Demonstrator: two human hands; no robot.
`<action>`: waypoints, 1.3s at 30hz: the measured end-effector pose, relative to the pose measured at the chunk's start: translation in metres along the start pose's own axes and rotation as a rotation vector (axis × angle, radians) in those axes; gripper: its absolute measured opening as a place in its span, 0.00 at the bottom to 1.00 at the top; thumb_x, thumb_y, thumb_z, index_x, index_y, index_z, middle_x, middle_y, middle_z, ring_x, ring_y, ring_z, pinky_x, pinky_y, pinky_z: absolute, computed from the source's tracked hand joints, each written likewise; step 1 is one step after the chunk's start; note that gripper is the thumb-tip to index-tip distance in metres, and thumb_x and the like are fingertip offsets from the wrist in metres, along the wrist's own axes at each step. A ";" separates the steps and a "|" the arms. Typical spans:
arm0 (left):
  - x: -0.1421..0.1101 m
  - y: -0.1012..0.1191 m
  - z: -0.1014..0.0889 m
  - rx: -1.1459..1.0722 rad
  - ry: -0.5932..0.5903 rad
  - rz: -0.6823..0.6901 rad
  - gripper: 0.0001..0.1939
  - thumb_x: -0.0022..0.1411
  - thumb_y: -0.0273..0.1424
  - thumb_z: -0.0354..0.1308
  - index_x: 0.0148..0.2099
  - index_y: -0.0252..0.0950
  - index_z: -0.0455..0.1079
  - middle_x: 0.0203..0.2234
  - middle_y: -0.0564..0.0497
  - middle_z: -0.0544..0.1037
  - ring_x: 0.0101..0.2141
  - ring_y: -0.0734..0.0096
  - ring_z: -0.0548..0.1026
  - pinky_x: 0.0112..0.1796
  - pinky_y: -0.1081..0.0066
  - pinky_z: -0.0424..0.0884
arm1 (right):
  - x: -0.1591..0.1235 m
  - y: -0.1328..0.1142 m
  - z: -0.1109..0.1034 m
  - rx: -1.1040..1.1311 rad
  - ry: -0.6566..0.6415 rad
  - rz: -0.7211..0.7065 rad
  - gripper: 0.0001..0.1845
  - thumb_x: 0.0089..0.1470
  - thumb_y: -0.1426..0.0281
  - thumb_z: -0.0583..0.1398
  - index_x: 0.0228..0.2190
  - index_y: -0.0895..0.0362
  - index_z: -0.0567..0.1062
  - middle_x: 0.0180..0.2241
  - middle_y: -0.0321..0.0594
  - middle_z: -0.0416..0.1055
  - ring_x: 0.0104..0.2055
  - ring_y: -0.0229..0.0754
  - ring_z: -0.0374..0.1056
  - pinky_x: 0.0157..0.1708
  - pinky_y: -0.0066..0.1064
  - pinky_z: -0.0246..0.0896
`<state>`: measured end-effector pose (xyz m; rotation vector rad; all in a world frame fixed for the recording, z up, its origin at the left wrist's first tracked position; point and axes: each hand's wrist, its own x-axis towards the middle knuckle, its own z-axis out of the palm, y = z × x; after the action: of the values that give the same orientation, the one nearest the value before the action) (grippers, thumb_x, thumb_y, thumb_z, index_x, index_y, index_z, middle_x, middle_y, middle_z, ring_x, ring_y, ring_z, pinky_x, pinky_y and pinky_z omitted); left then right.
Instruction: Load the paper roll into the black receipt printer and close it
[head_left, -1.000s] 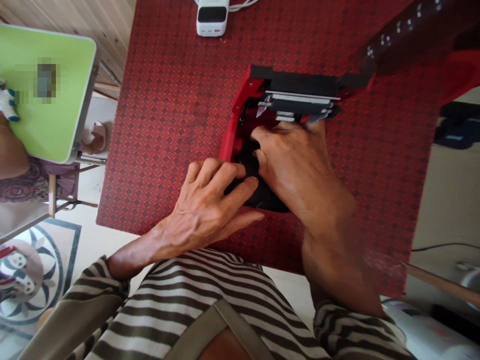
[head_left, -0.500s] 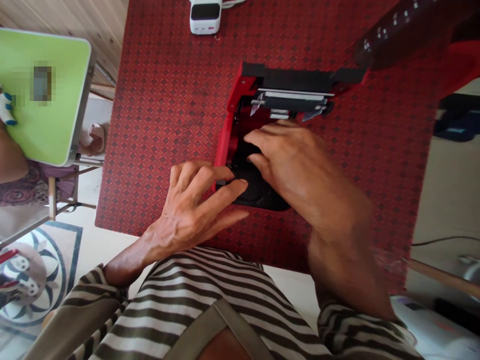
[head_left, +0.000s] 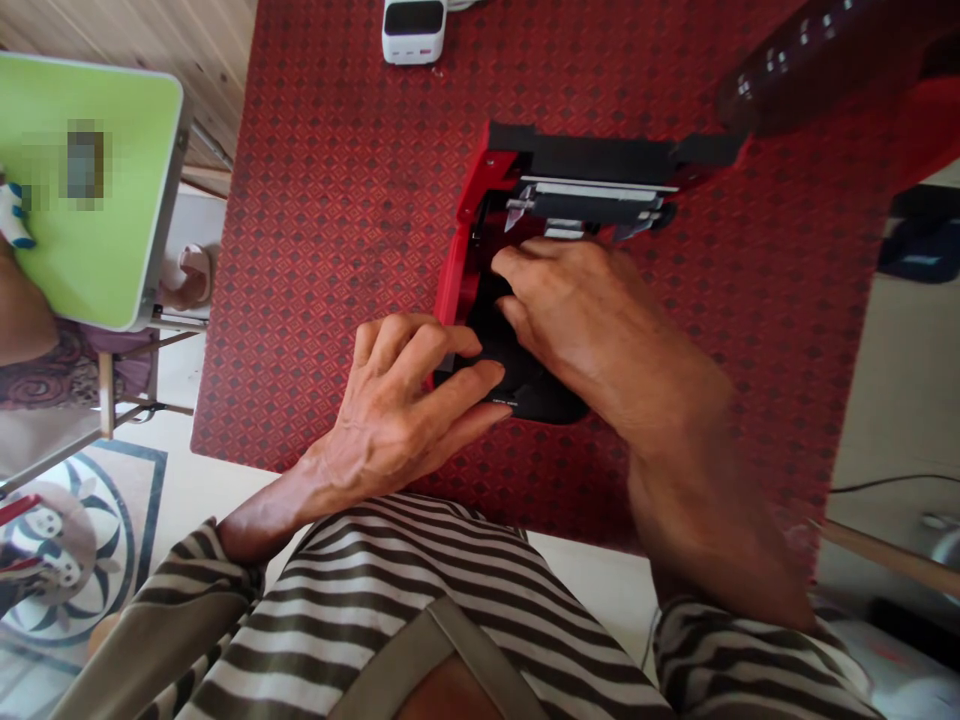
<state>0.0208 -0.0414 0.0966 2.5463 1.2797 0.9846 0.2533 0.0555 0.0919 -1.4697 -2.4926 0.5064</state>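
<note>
A red and black device (head_left: pixel 451 285) that looks like a small printer stands on the table with its lid up. A black roller and a silvery bar show under the raised part. My right hand (head_left: pixel 592 315) reaches down into its black inside, fingers bent and thumb close to the forefinger. The fingertips are largely hidden, so whatever they hold or press cannot be seen. My left hand (head_left: pixel 405 390) lies over the near left corner with fingers apart, fingertips at the black front part (head_left: pixel 544 395). Nothing is held in it.
The table has a red patterned cover (head_left: pixel 337 200). A small white device with a dark screen (head_left: pixel 414 32) sits at the far edge. A dark shiny bottle-like object (head_left: pixel 795 70) lies at the far right. To the left, a person's arm (head_left: pixel 22 315) is by a green table (head_left: pixel 112 255).
My left hand has moved slightly right, further over the device's near corner. My right hand stays inside, its fingers slightly shifted. The view has moved a little.
</note>
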 end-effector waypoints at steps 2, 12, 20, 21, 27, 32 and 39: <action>0.001 -0.001 0.001 -0.015 0.013 0.005 0.11 0.93 0.40 0.69 0.63 0.40 0.87 0.55 0.43 0.90 0.54 0.53 0.82 0.56 0.54 0.76 | 0.002 -0.005 -0.003 -0.011 -0.040 0.069 0.13 0.75 0.79 0.61 0.42 0.50 0.82 0.42 0.48 0.87 0.47 0.60 0.87 0.55 0.50 0.79; -0.001 -0.005 0.005 -0.023 0.019 0.003 0.11 0.92 0.41 0.71 0.63 0.39 0.86 0.58 0.42 0.91 0.58 0.52 0.83 0.60 0.53 0.76 | 0.009 -0.035 -0.030 -0.250 -0.234 0.127 0.20 0.80 0.82 0.56 0.57 0.56 0.85 0.52 0.53 0.91 0.50 0.58 0.88 0.51 0.43 0.78; 0.006 -0.006 0.003 -0.025 -0.030 0.021 0.09 0.92 0.38 0.71 0.62 0.40 0.88 0.55 0.43 0.91 0.57 0.52 0.81 0.57 0.53 0.75 | 0.008 -0.016 -0.016 -0.214 -0.219 0.041 0.21 0.78 0.82 0.53 0.47 0.55 0.85 0.51 0.53 0.89 0.53 0.60 0.89 0.54 0.47 0.84; 0.008 -0.006 0.003 -0.017 -0.036 0.021 0.08 0.92 0.37 0.70 0.61 0.40 0.88 0.54 0.44 0.91 0.56 0.52 0.81 0.57 0.53 0.75 | 0.004 -0.012 -0.012 -0.180 -0.152 0.004 0.22 0.78 0.81 0.53 0.46 0.54 0.85 0.50 0.52 0.89 0.54 0.60 0.89 0.58 0.49 0.85; 0.018 -0.012 0.003 0.042 -0.054 0.073 0.06 0.93 0.34 0.68 0.58 0.44 0.88 0.50 0.49 0.92 0.54 0.55 0.80 0.56 0.53 0.74 | -0.037 0.000 -0.027 0.063 0.063 -0.223 0.24 0.84 0.79 0.54 0.60 0.56 0.89 0.59 0.49 0.93 0.64 0.58 0.89 0.68 0.55 0.88; 0.020 -0.017 0.002 0.062 -0.040 0.112 0.08 0.94 0.38 0.68 0.57 0.45 0.88 0.50 0.50 0.91 0.53 0.55 0.80 0.57 0.53 0.73 | -0.071 0.000 -0.049 0.081 0.223 -0.227 0.13 0.86 0.71 0.67 0.63 0.52 0.91 0.60 0.46 0.95 0.61 0.57 0.91 0.64 0.51 0.90; 0.017 -0.010 0.003 0.060 0.002 0.140 0.08 0.93 0.37 0.69 0.57 0.43 0.88 0.47 0.50 0.91 0.51 0.57 0.82 0.57 0.54 0.75 | -0.080 -0.008 -0.029 0.190 0.243 -0.239 0.15 0.82 0.75 0.70 0.55 0.45 0.95 0.51 0.40 0.96 0.54 0.56 0.90 0.58 0.52 0.89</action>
<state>0.0233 -0.0215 0.0993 2.7136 1.1614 0.9885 0.2956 -0.0123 0.1215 -1.0757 -2.3151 0.4744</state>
